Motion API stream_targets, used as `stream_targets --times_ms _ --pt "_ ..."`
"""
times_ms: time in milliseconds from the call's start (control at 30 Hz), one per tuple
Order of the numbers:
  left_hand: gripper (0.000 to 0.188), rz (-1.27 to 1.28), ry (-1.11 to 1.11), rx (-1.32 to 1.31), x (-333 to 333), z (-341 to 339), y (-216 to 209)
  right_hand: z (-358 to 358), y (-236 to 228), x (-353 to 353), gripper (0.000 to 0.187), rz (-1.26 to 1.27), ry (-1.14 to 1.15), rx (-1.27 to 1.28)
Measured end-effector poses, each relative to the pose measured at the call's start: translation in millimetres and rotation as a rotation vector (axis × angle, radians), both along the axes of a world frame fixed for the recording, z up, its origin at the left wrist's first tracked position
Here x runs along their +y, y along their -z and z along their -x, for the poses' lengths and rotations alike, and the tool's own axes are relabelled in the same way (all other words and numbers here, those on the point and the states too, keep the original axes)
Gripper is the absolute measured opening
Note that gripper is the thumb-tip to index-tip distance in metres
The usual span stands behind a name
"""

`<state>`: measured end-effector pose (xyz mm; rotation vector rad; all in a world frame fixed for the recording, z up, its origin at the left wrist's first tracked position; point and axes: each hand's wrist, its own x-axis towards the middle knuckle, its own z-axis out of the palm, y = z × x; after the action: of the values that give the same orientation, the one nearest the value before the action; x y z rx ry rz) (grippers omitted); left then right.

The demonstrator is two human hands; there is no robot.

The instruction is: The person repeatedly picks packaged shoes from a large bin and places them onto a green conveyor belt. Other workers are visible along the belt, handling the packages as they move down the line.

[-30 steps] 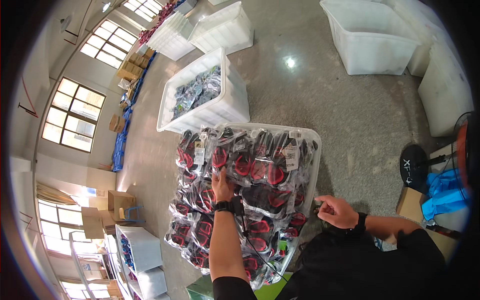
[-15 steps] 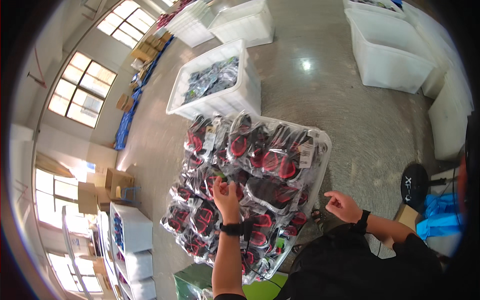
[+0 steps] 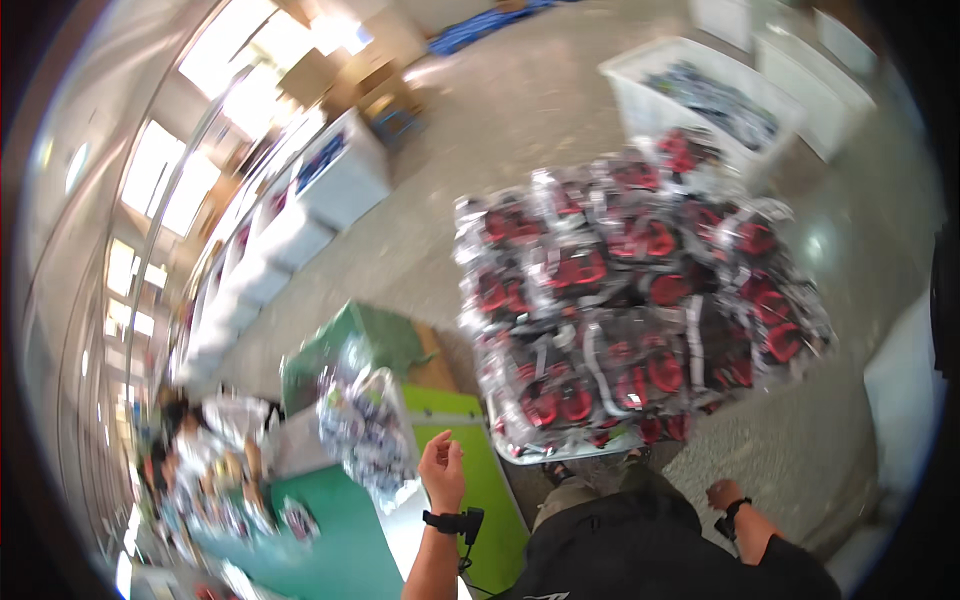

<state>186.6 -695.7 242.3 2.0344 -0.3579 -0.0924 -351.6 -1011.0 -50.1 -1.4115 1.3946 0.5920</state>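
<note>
My left hand (image 3: pixel 442 470) is raised beside the front of a green-sided table, its fingers loosely bent and slightly apart, with nothing visible in it. It is nearest a bundle of clear-bagged items (image 3: pixel 365 430) on the table. My right hand (image 3: pixel 724 494) hangs low at my right side, touching nothing I can see; motion smears its fingers. In front of me stands a white bin (image 3: pixel 560 455) heaped with black-and-red shoes (image 3: pixel 650 375) in clear plastic bags, apart from both hands. Dark wristbands sit on both wrists.
The green-topped table (image 3: pixel 340 540) lies at my left, with a green plastic-covered box (image 3: pixel 360 345) behind it. A person (image 3: pixel 190 440) is at its far side. White bins (image 3: pixel 345 175) line the left. Another white bin (image 3: pixel 625 90) of bagged items stands beyond the shoes.
My view has swung left, bringing the green table and a person into sight. My left hand is away from the bagged shoes, now near the table. My right hand has dropped lower at my side.
</note>
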Motion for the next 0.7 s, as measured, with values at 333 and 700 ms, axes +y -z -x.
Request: stream_targets --times_ms 333,700 --pt "0.027 -0.183 -0.525 0.090 260 17 115 -133 -18 -1 0.022 -0.013 0.045 -0.111" --pt "0.032 0.024 -0.934 0.230 506 -11 190 -309 -103 154 0.025 0.083 -0.539 -0.263"
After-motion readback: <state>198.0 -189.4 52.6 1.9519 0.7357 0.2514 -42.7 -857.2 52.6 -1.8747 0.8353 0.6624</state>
